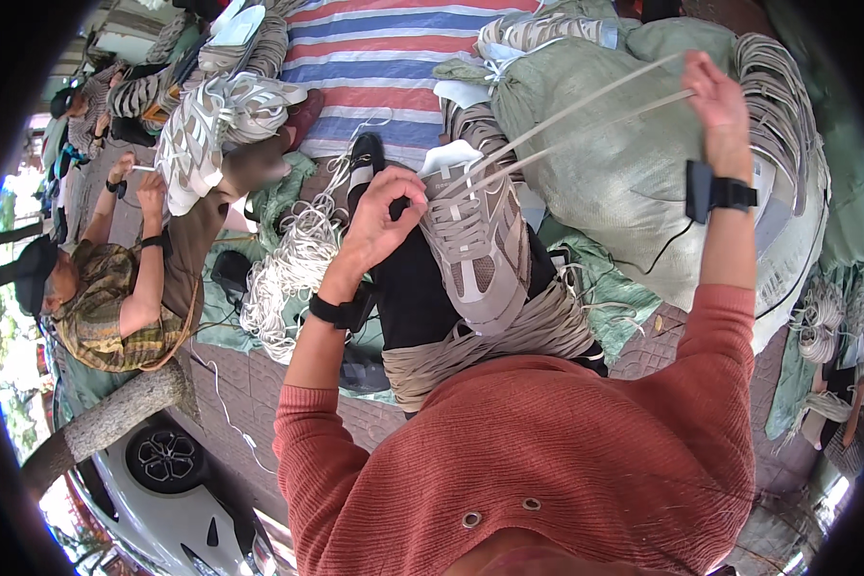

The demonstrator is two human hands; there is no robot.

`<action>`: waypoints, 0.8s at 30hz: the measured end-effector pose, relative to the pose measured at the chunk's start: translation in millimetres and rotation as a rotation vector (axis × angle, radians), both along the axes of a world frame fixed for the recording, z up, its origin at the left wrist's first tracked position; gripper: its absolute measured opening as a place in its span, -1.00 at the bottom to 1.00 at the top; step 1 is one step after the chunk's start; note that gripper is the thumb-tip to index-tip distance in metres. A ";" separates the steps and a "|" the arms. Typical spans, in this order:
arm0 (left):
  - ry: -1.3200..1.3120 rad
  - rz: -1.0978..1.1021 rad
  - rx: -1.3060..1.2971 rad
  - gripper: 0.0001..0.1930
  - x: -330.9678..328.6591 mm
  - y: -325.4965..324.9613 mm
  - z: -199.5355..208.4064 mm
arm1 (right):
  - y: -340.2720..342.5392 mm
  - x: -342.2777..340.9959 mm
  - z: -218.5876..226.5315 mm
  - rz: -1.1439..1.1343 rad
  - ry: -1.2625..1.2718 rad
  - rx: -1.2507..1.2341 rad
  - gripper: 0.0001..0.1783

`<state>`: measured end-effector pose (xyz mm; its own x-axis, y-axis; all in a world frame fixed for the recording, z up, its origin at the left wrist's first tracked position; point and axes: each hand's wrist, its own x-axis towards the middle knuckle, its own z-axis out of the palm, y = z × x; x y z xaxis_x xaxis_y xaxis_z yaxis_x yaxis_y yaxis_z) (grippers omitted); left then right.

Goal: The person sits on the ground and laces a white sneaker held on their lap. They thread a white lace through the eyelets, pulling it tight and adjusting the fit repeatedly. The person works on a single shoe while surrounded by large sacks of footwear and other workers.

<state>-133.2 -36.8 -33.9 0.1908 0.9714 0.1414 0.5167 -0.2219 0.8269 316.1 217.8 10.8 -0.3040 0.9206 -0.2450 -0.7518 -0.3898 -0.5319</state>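
Observation:
A grey-beige sneaker (466, 240) rests over my lap with its toe towards me. Its laces run criss-cross through the eyelets. Two long ends of the beige shoelace (576, 110) stretch from its top up to the right. High on that side, my right hand (715, 91) is closed round these ends and holds them taut. Against the left edge of the shoe's opening, my left hand (389, 211) is curled with thumb and forefinger together. What it pinches, if anything, is hidden. A bundle of beige laces (490, 360) lies across my lap below the shoe.
A heap of white laces (298, 264) lies left of my knees. Large green-grey sacks (586, 134) stand at the right. Strung shoes (221, 125) are piled at the far left near a seated person (115, 298). Beyond spreads a striped sheet (384, 72). A car (173, 490) stands lower left.

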 end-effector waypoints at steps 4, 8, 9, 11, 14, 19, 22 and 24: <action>0.042 0.038 -0.019 -0.86 11.9 8.4 -3.5 | 5.7 33.6 0.6 -0.102 -0.249 0.114 -0.80; 0.288 0.018 0.109 -0.85 16.5 17.7 -5.8 | -10.7 -11.3 -37.6 -0.152 -0.694 0.153 -0.78; 0.358 0.002 0.178 -0.84 17.2 17.6 -7.4 | -23.4 -29.8 -33.0 -0.003 -0.891 0.189 -0.71; 0.457 0.003 0.191 -0.83 26.9 21.5 -6.0 | -65.3 -71.3 -21.6 0.195 -1.243 0.293 -0.49; 0.439 0.009 0.111 -0.88 40.4 28.2 -10.4 | -89.2 -92.7 -29.9 0.427 -1.211 0.435 -0.49; -0.522 0.122 -0.297 -0.81 16.1 13.9 1.3 | -88.7 -84.5 -38.4 0.749 -1.133 0.635 -0.69; -0.590 0.413 -0.246 -0.71 -42.6 -29.4 18.4 | -104.6 -79.6 -31.0 0.829 -1.240 0.659 -0.71; -0.750 0.593 -0.279 -0.77 -89.2 -73.7 9.2 | -118.1 -90.9 -26.1 0.854 -1.260 0.596 -0.69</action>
